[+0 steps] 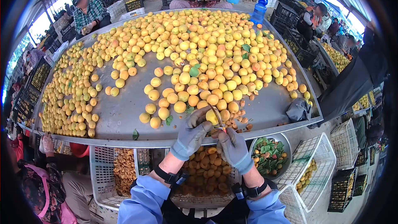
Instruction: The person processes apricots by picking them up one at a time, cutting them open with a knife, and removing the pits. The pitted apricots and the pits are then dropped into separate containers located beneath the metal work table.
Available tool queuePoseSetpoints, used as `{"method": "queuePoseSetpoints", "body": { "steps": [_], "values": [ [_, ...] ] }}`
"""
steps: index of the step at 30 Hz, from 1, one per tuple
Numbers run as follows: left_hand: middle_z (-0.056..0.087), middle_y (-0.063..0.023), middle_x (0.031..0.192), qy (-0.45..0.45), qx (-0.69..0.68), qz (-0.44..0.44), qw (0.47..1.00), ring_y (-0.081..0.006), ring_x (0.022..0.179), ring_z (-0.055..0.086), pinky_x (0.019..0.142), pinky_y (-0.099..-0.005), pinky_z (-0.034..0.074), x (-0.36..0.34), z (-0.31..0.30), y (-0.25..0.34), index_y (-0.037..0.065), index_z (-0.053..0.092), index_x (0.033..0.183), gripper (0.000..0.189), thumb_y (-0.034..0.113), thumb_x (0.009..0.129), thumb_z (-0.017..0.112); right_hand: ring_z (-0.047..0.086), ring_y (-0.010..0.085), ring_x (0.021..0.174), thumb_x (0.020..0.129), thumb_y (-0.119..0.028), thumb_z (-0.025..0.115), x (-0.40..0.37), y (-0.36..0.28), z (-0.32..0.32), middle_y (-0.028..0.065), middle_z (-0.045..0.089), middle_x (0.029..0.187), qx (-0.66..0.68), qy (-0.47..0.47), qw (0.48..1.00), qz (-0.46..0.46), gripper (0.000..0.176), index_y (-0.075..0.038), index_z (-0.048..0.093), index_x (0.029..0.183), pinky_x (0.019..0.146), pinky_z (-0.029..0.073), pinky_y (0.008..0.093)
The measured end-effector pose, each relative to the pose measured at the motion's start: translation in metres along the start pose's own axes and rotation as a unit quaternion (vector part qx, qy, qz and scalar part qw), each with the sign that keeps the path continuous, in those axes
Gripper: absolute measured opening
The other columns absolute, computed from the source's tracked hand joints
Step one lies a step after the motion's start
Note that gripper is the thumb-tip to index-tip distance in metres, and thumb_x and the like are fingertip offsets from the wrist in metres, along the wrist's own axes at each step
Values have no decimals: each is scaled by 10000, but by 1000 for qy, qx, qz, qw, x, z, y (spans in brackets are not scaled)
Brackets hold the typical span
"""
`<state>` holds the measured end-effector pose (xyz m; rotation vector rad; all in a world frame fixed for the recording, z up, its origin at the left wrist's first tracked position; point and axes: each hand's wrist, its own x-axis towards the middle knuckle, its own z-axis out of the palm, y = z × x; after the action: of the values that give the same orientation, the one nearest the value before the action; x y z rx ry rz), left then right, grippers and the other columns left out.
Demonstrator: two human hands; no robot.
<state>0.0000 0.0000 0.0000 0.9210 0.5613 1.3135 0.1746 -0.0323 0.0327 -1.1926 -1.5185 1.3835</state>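
Observation:
My left hand, in a grey work glove, is closed around a yellow apricot over the table's near edge. My right hand, gloved alike, grips a small curved knife with a reddish handle. The blade slants up across the right side of the fruit, overlapping it in this view. Just beyond both hands, a big heap of apricots covers much of the metal table. Small orange fruit pieces lie right of the knife. Directly below my wrists sits a crate of apricot halves.
A white crate of orange pieces stands below left. To the lower right are a metal bowl of leaves and fruit and white crates. A blue water jug stands at the table's far right. Several people sit around the table.

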Motion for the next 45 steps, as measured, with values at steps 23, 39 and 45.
{"method": "queuePoseSetpoints", "body": {
  "steps": [23,39,45],
  "values": [
    [597,-112,1312,-29,-172,-21,984,-196,1213,576,1015,-349,483,1,4,-2,-47,442,1425,513,183,1001,616,497,77,504,1054,-272,503,9,31,14,-8,520,569,-25,58,992,-112,306,15,565,967,483,387,245],
    [625,-82,1234,41,-77,6,996,-126,1066,608,938,-270,492,-4,9,-2,-81,475,1399,477,107,988,628,646,264,557,987,-166,555,6,39,12,125,608,620,-136,60,981,-120,217,22,579,1094,526,477,354],
    [602,-126,1285,30,-16,-26,999,-167,1171,580,1026,-303,451,-5,7,5,-69,425,1430,541,86,964,651,639,352,598,979,-163,562,4,36,12,165,606,641,-111,53,990,-72,206,22,576,1068,543,474,401]
  ]
}}
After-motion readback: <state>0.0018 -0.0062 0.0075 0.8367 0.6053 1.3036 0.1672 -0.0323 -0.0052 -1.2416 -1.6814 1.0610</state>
